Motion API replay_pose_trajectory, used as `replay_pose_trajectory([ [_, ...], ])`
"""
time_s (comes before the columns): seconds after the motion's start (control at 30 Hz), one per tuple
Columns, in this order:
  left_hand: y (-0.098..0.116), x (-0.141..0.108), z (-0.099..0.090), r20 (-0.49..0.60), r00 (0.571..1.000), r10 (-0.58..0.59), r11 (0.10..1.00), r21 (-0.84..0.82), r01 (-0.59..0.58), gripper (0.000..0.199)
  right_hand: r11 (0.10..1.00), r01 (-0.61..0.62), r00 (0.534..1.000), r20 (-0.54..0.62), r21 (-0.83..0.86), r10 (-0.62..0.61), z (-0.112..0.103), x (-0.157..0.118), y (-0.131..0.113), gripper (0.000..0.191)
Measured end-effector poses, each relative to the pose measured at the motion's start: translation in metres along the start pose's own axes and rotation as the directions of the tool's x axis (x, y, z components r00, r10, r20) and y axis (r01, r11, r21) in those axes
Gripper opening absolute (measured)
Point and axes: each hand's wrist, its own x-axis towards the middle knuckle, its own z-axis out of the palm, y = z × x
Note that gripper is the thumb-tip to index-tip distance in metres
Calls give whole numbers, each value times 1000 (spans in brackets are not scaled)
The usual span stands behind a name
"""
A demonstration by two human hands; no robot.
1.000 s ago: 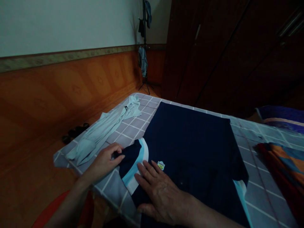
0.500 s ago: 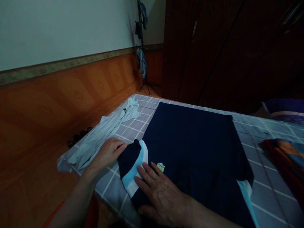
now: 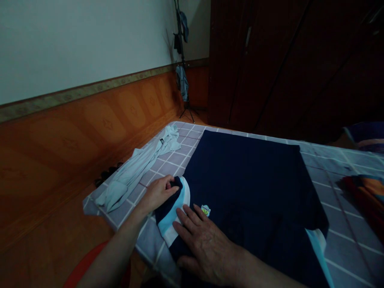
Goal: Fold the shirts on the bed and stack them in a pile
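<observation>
Smooth pale plaster (image 3: 75, 40) covers the upper wall, with a mottled border strip (image 3: 90, 84) below it and glossy orange panels (image 3: 135, 110) bearing faint diamond motifs; beside them rises a dark, flat-fronted wardrobe (image 3: 255, 80). From the head view, a grey sheet (image 3: 163, 166) ruled with white squares carries a navy shirt (image 3: 246, 176), spread in a broad, fairly flat shape of plain, matt fabric. Curved light-blue and white bands (image 3: 172, 216) edge its near-left sleeve (image 3: 164, 211), close to a small printed badge (image 3: 205, 210). The person's hands are apart: the left hand (image 3: 159, 194) pinches the sleeve's rim between thumb and curled fingers, while the right hand (image 3: 207, 244) lies flat on the shirt, fingertips over the white band. Left of the shirt, a thin pale garment (image 3: 135, 168) lies in long, soft creases; to the right rests an orange-and-red cloth (image 3: 366, 192).
</observation>
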Motion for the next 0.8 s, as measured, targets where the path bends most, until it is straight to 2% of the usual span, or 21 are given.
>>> replay_pose_trajectory([
  [0.1,2,6,4,6,1000,-21,993,-114,21,30,1000,7,1000,-5,-10,-7,2,0,1,67],
  [0.27,2,9,2,146,989,-40,934,-347,89,22,1000,3,1000,-9,-1,-3,5,0,3,67],
  [0.33,0,9,-2,143,988,-53,917,-385,105,22,1000,5,1000,-13,-4,-5,5,0,3,68],
  [0.5,-14,9,-14,-42,998,-57,936,-351,38,18,1000,0,1000,3,-1,0,3,0,2,67],
  [0.57,-18,8,-17,-19,998,-53,950,-309,45,18,1000,1,1000,5,3,-1,3,0,2,67],
  [0.7,-18,6,-15,113,994,-12,974,-222,36,20,1000,2,1000,-7,6,-2,2,-1,2,67],
  [0.8,-13,7,-9,127,992,1,988,-151,18,17,1000,2,1000,-10,4,-2,1,-1,1,66],
])
